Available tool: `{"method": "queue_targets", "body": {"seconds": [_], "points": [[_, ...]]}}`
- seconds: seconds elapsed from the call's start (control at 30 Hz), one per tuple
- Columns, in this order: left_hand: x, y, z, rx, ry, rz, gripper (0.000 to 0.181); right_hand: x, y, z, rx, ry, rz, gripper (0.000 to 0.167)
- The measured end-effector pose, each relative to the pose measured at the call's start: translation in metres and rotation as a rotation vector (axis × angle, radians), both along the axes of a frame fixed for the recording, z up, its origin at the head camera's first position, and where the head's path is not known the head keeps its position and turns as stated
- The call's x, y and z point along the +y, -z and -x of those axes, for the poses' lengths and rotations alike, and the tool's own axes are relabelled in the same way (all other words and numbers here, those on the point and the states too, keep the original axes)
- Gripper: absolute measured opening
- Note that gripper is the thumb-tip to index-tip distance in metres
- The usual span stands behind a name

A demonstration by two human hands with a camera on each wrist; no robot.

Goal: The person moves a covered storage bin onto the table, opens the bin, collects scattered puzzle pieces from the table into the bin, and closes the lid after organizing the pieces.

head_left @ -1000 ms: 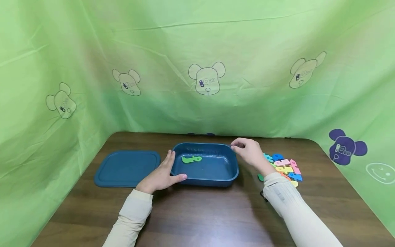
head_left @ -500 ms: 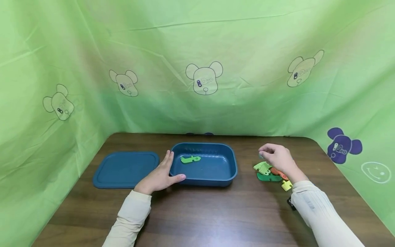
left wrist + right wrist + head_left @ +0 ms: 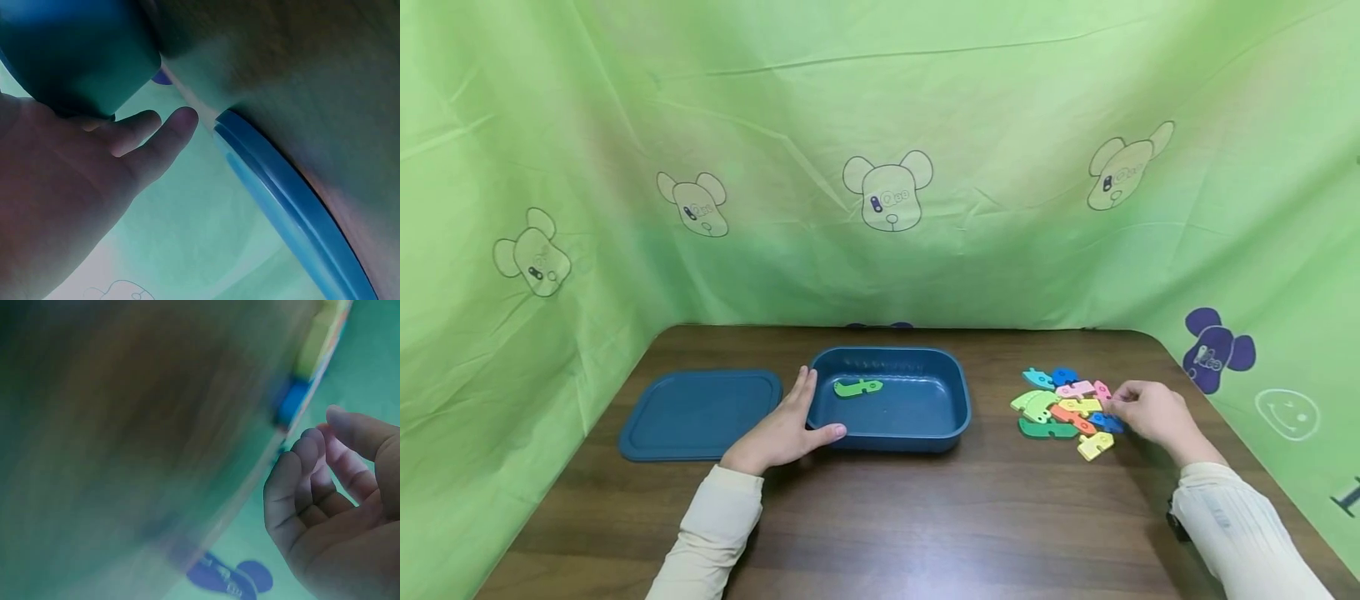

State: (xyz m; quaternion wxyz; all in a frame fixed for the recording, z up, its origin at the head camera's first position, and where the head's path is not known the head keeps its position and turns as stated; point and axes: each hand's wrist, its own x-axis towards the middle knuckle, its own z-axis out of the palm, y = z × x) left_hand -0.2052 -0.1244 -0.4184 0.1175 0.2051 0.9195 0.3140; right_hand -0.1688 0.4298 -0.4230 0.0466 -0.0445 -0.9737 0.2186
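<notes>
A deep blue plastic box [image 3: 887,443] stands mid-table with one light green puzzle piece [image 3: 857,388] lying inside. My left hand [image 3: 778,429] rests against the box's left side, fingers extended, thumb near its front left corner. To the right lies a pile of coloured puzzle pieces, among them a dark green piece [image 3: 1047,429], a yellow piece [image 3: 1096,446] and a pink piece [image 3: 1102,389]. At the pile's right edge my right hand [image 3: 1156,414] has its fingers bent and thumb close to them, by the pink piece. Whether they pinch it is hidden.
A flat blue lid [image 3: 700,415] lies left of the box. Brown wooden table [image 3: 925,517] surface extends in front of the box. A green cloth [image 3: 790,275] with printed bear heads hangs behind and at both sides.
My right hand has moved from the box's far right corner across the pile to its right edge, uncovering the pieces. My left hand stays against the box.
</notes>
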Motion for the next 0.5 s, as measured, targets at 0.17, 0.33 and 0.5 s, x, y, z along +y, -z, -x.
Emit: {"method": "queue_targets", "body": {"seconds": [0.17,0.33,0.5], "points": [[-0.001,0.0,0.0,-0.001,-0.003,-0.008,0.106,0.009,0.001,0.0,-0.112,-0.002,0.03,0.025],[-0.002,0.001,-0.001,-0.003,-0.007,-0.007,0.105,0.011,0.0,0.003,-0.17,0.0,0.063,0.025],[-0.001,0.0,-0.001,-0.013,-0.01,-0.01,0.105,0.017,-0.004,0.0,-0.144,0.008,-0.008,0.024]]}}
